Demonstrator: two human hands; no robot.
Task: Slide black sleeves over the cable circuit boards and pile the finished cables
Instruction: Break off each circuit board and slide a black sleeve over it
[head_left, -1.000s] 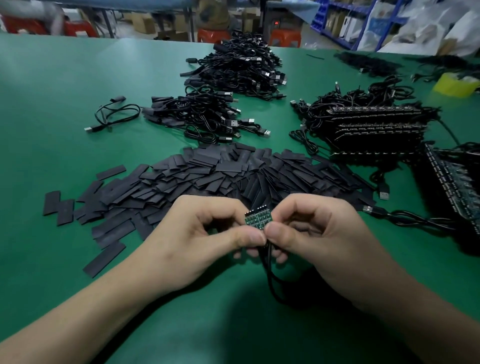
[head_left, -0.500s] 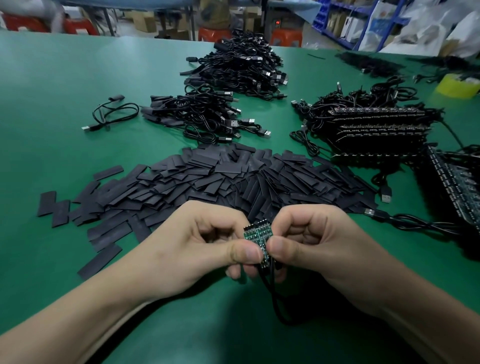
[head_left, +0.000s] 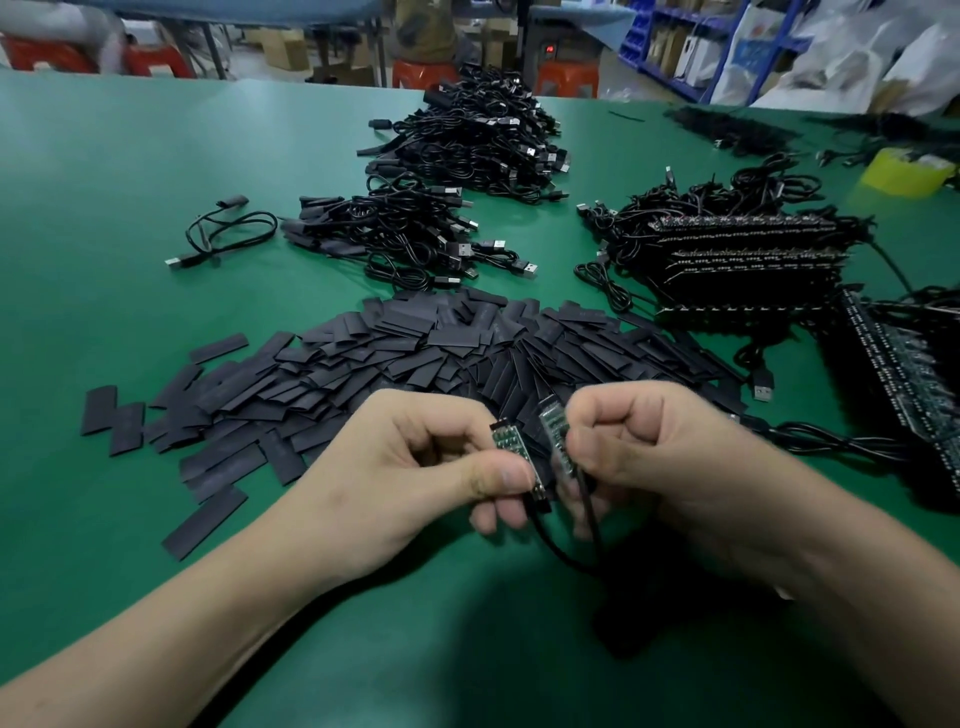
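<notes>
The thumb and fingers (head_left: 498, 475) of the left hand (head_left: 410, 467) pinch one small green circuit board (head_left: 511, 449). The right hand (head_left: 649, 457) pinches a second board (head_left: 556, 439) the same way, its remaining fingers curled in.

Half a second ago both hands gripped what looked like a single piece between them. Now there are two boards with a gap between, so the pair has come apart. By my reading, each board is now free to take a sleeve of its own; neither wears one yet.

Both boards are held just on the near side of the heap of black sleeves (head_left: 415, 353), above the green counter (head_left: 104, 218). They run nearly parallel, each with its long axis tilted up and away from the person. The free end points toward the heap, and the end where the cable (head_left: 558, 551) leaves points down toward the wrists.

Beyond the heap lie piles of cables (head_left: 410, 234), apparently finished. To the heap's right are panels of boards (head_left: 743, 260).
</notes>
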